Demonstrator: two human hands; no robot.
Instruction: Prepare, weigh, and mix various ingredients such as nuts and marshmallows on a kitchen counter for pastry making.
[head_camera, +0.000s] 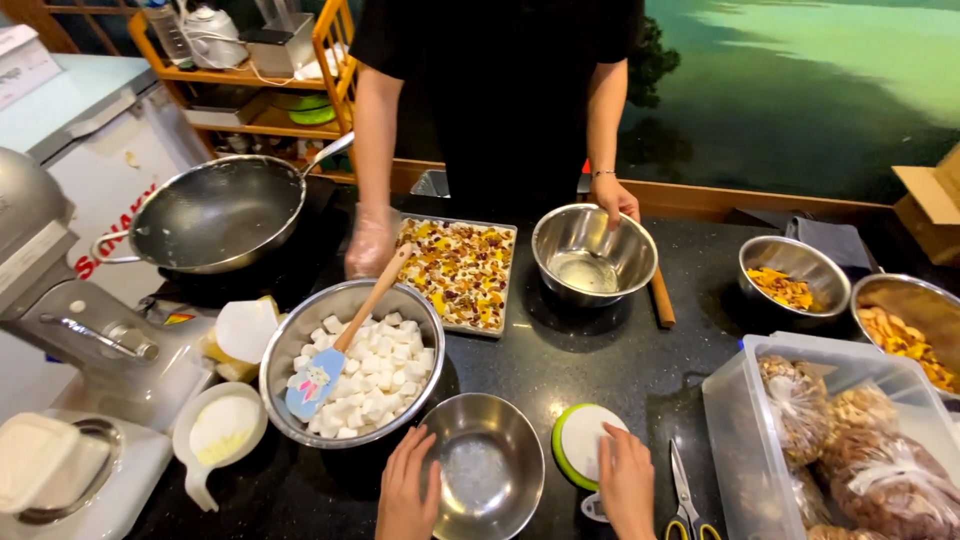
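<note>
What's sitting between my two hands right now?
In the head view, an empty steel bowl lies between the left hand and the right hand; the right hand rests on a green-rimmed round scale.

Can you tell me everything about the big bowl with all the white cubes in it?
The big bowl is round, shiny metal, like steel, standing upright on the dark counter near the wok. It holds a heap of white cubes, maybe marshmallows. A spatula with a wooden handle and pale blue blade leans inside. No hand touches it; the left hand rests just below.
</note>
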